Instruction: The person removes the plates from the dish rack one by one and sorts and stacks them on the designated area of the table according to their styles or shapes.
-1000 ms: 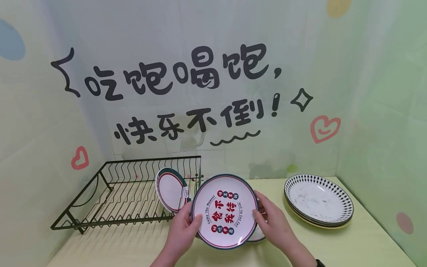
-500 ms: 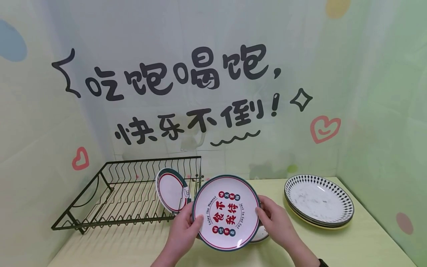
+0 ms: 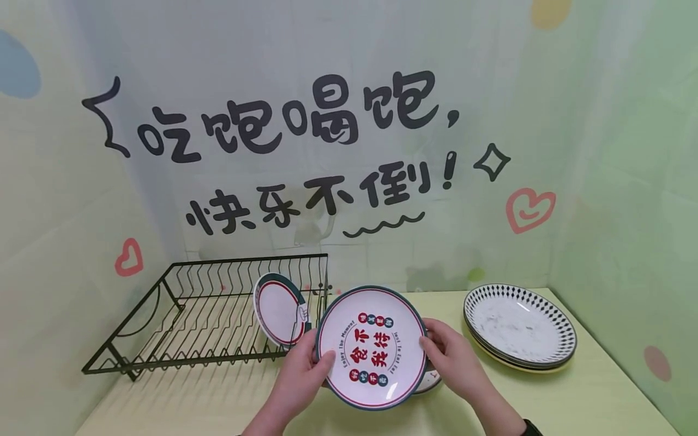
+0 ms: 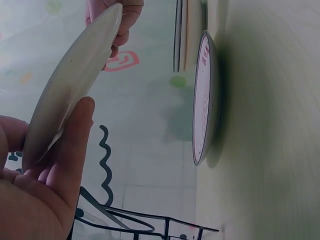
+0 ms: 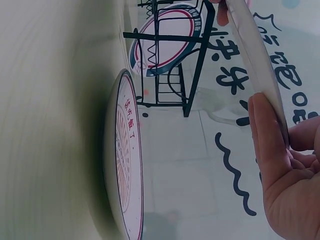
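Observation:
A round white plate (image 3: pixel 371 387) with a green and red rim and red characters is held up in front of me, its face toward the head camera. My left hand (image 3: pixel 299 378) grips its left edge, thumb on the face and fingers behind. On the opposite edge my right hand (image 3: pixel 458 363) holds it the same way. The wrist views show the plate's pale underside (image 4: pixel 65 85), raised off the table. Below and behind it, another plate (image 5: pixel 129 150) with a dark rim and red print lies on the table, mostly hidden in the head view.
At the left stands a black wire dish rack (image 3: pixel 218 360), with a green-rimmed plate (image 3: pixel 278 312) leaning upright in its right part. A stack of plates (image 3: pixel 520 327), the top one black-patterned, sits on the pale table (image 3: pixel 605 393) at the right. A printed wall hanging (image 3: pixel 382 254) rises behind.
Both hands and the held plate have shifted very slightly to the right. The grip stays the same, and the rack and the stack stay where they were.

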Demonstrator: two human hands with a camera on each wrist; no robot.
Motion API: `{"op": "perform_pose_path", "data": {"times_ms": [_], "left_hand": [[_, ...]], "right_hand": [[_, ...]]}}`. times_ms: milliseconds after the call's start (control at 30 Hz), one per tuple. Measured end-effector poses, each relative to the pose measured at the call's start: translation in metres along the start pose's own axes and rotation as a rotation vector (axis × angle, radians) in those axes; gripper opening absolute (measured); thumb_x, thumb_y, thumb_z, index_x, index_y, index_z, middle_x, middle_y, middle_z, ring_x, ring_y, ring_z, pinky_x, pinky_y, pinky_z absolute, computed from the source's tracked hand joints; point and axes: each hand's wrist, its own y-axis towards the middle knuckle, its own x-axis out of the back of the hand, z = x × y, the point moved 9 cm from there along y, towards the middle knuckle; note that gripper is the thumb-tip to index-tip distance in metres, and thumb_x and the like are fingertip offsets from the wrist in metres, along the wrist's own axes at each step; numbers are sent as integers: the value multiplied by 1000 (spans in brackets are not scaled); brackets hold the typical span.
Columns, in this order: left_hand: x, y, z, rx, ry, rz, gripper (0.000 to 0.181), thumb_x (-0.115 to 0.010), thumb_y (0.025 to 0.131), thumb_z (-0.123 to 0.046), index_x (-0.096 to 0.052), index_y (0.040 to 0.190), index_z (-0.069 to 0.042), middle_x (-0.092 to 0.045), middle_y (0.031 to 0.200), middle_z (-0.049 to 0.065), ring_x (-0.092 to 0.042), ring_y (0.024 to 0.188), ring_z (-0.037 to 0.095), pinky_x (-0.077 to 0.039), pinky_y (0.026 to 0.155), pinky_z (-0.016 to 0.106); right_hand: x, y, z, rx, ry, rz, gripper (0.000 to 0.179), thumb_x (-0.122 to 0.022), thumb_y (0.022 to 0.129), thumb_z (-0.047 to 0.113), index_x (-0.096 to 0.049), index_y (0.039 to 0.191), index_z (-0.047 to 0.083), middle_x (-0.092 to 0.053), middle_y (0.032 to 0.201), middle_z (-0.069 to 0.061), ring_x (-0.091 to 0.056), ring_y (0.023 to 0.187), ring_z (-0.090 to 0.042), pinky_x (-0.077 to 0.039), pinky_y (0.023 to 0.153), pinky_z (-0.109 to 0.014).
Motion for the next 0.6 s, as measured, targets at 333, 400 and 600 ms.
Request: {"op": "perform_pose_path", "data": {"times_ms": [333, 400, 600], "left_hand": [[11, -3, -12, -44, 111, -43, 49, -60, 98, -10, -42, 140, 5, -69, 113, 20, -69, 99, 25, -57, 82, 26], [13, -5, -14, -43, 146, -51, 48, -60, 98, -11, -43, 140, 3, -69, 115, 18, -69, 98, 23, -57, 80, 26], [20, -9, -21, -40, 212, -81, 47, -57, 98, -10, -42, 142, -2, -66, 120, 18, -69, 97, 20, -58, 78, 24]], "right_hand": [[8, -2, -4, -36, -22, -36, 34, -56, 97, -2, -53, 130, -9, -66, 94, -13, -65, 73, -16, -60, 60, -30], [10, -2, -5, -44, -20, -52, 34, -56, 97, -3, -53, 131, -9, -66, 96, -14, -66, 73, -16, -60, 60, -30], [18, -3, -7, -57, -63, -99, 33, -57, 96, -3, -55, 129, -8, -67, 94, -13, -64, 72, -15, -59, 59, -29]]}}
